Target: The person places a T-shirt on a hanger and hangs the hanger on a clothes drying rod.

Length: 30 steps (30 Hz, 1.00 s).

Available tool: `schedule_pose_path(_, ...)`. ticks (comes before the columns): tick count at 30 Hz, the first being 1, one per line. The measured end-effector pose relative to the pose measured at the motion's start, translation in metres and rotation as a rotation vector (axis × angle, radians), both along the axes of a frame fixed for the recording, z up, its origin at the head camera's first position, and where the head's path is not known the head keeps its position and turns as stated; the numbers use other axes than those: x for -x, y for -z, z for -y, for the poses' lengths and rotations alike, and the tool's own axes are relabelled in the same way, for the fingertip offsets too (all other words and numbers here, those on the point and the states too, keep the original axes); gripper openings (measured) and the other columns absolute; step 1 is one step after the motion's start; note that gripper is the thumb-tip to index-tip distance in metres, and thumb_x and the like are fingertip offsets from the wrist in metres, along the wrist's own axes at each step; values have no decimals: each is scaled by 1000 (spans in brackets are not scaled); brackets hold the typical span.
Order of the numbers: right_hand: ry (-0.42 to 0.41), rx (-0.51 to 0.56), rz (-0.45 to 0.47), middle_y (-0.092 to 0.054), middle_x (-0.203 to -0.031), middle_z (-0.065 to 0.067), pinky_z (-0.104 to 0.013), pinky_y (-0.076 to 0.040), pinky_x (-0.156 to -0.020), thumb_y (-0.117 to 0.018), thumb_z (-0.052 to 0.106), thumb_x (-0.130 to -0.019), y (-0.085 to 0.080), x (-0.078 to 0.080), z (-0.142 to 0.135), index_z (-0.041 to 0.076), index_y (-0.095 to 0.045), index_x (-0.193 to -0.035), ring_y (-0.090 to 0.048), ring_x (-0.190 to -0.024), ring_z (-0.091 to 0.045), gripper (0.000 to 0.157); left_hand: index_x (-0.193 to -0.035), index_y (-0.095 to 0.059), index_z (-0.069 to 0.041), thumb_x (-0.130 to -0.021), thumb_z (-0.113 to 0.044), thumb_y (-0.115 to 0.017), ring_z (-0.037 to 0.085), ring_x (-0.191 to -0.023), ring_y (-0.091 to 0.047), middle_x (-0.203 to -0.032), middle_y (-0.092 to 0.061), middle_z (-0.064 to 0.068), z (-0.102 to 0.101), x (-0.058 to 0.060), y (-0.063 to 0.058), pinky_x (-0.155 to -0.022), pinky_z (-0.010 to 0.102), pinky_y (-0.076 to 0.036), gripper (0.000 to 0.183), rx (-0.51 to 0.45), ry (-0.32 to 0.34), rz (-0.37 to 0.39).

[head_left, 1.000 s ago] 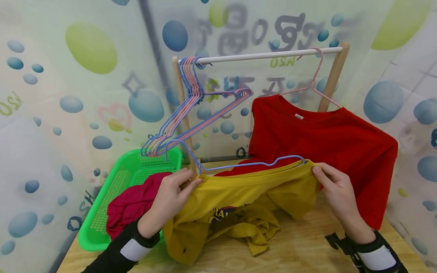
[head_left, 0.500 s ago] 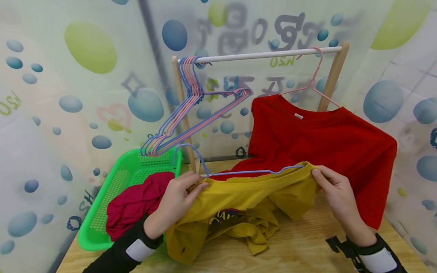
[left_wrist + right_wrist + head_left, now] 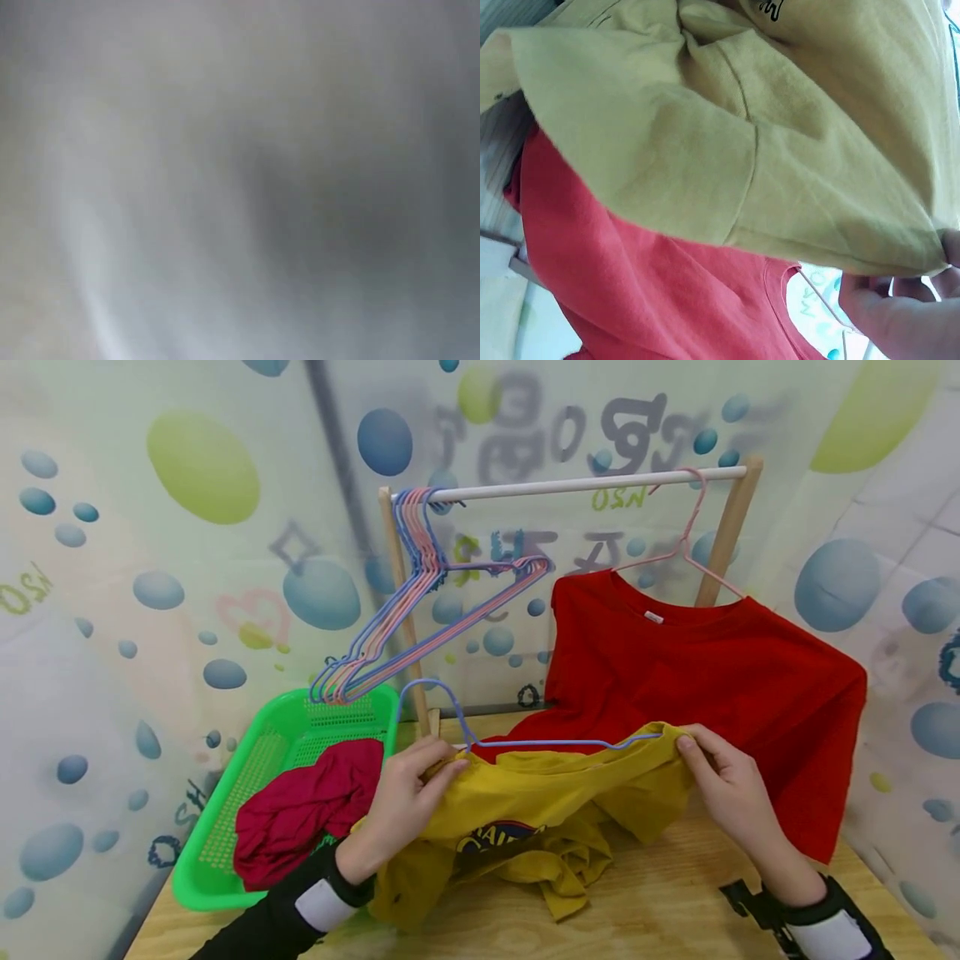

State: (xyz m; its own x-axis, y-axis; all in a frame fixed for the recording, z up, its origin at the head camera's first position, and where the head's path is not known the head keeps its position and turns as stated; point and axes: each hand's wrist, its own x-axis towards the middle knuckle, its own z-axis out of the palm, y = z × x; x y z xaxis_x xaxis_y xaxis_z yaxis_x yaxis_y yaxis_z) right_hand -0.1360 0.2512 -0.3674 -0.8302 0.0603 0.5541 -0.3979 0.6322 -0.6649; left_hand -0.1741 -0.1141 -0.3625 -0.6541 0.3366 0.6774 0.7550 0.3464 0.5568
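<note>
A yellow T-shirt (image 3: 517,793) with a dark printed motif is stretched between my two hands. At the left of its neckline, my left hand (image 3: 408,797) pinches the cloth. My right hand (image 3: 731,785) pinches the shirt's right shoulder between thumb and fingers; the right wrist view also has this shirt (image 3: 667,157) close up, held by the hand (image 3: 900,319). A blue hanger (image 3: 555,743) lies along the neckline. Its right tip goes into the right shoulder, its hook stands up at the left, and its left arm is hidden. The left wrist view is only blur.
Behind stands a rack with a white bar (image 3: 555,487), several blue and pink hangers (image 3: 423,577) at its left end. A red T-shirt (image 3: 705,677) hangs on a pink hanger at right. A green basket (image 3: 217,810) with crimson cloth (image 3: 307,810) sits left on the wooden table (image 3: 637,910).
My left hand has moved right, towards the right hand, slackening the neckline. The blue hanger's hook has shifted right, and its right arm has dropped slightly. The right hand has barely moved.
</note>
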Motion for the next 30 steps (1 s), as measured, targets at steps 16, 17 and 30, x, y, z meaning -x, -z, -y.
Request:
schedule_pose_path(16, -105, -325, -195, -54, -83, 7, -49, -27, -81, -52, -3, -95, 1, 7, 1, 10, -55, -90, -44, -91, -11, 14, -82, -64, -16, -92, -13, -64, 7, -61, -41, -75, -49, -9, -11, 1, 5, -53, 24, -35, 10, -77, -13, 77)
schedule_pose_path(17, -110, -348, -199, -56, -85, 7, -51, -26, -82, -53, -2, -94, 1, 7, 0, 10, -56, -91, -44, -93, -13, 13, -82, -64, -16, -92, -13, -64, 7, -61, -41, -74, -50, -8, -11, 1, 5, -53, 24, -35, 10, -77, -8, 76)
schedule_pose_path(30, -204, -544, -254, -37, -78, 18, -26, -22, -70, -65, 0, -85, 1, 7, 7, 19, -50, -89, -31, -78, -1, 24, -78, -62, -5, -87, 3, -64, 7, -59, -39, -71, -48, 0, -25, -20, -23, -52, 24, -35, 13, -62, 11, 29)
